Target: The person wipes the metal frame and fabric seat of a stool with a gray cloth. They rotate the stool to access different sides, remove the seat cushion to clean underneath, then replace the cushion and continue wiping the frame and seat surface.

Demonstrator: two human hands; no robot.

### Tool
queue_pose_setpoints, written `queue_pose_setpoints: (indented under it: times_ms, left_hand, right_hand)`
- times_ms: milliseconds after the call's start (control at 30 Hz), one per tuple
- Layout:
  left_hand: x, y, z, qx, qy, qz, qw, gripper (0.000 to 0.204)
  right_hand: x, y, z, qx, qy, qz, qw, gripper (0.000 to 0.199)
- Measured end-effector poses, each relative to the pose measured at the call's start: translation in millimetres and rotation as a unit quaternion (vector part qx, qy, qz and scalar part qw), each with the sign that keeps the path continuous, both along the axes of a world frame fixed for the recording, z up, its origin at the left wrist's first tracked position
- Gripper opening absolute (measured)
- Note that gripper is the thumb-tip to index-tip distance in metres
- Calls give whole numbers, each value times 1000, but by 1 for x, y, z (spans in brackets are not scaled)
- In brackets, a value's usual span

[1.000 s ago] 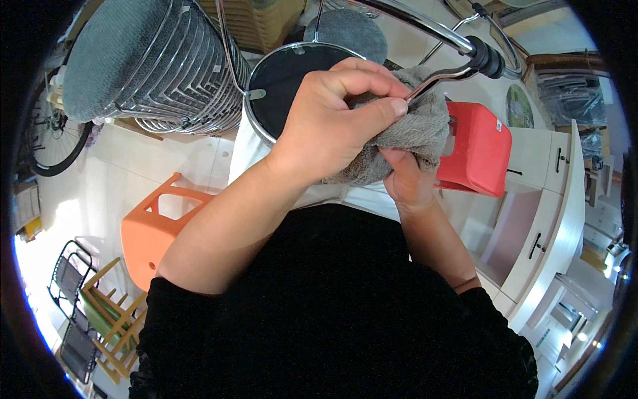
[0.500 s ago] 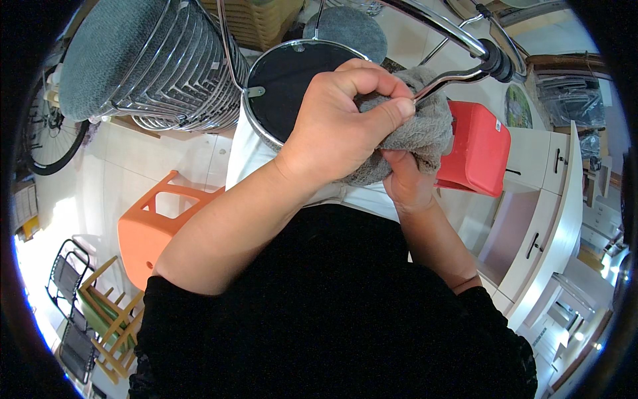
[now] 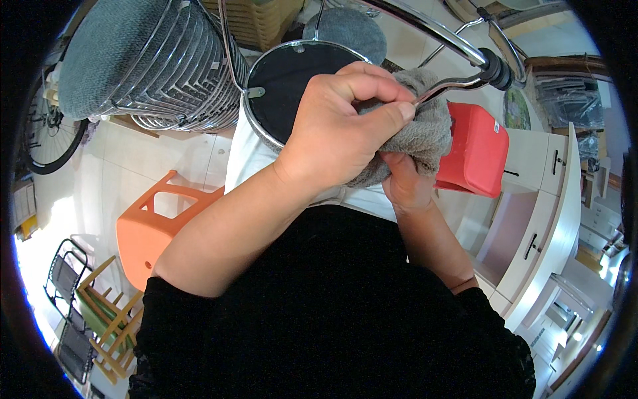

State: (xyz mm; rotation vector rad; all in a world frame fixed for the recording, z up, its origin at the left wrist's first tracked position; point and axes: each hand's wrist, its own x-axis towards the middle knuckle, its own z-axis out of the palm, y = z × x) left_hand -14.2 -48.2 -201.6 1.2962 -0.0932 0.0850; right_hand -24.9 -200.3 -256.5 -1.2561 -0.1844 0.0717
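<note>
A stool or chair with chrome legs lies upturned before me; the black underside of its round seat (image 3: 282, 93) faces up. My left hand (image 3: 335, 126) reaches over it, thumb and forefinger pinched on a grey-brown cloth (image 3: 425, 133) where the bent chrome tube (image 3: 445, 85) meets it. What sits between those fingertips is partly hidden. My right hand (image 3: 409, 185) grips the bunched cloth from below, its thumb showing and its other fingers covered. Farther along the tube is a black plastic cap (image 3: 495, 68).
Several stacked grey stools (image 3: 159, 66) with chrome legs stand at the far left. An orange plastic stool (image 3: 143, 239) lies left of me, a red plastic stool (image 3: 475, 149) to the right. White cabinets (image 3: 525, 226) line the right side. A bicycle wheel (image 3: 50, 133) shows at the left edge.
Almost nothing has moved. The bent tube and its black cap have shifted slightly, and my hands keep their hold on the cloth.
</note>
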Motion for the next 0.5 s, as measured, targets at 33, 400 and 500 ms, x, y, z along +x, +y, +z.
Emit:
queue_pose_setpoints:
  times_ms: [33,400,500]
  left_hand:
    - [0,0,0,-1,4,0,1000,8]
    - [-2,4,2,89,-31,13,995,10]
    - [5,13,8,163,-115,9,980,14]
  right_hand:
    - [0,-1,0,-5,2,2,1000,45]
    - [2,-9,-3,-42,-37,50,997,55]
    - [0,0,8,-24,-45,12,999,43]
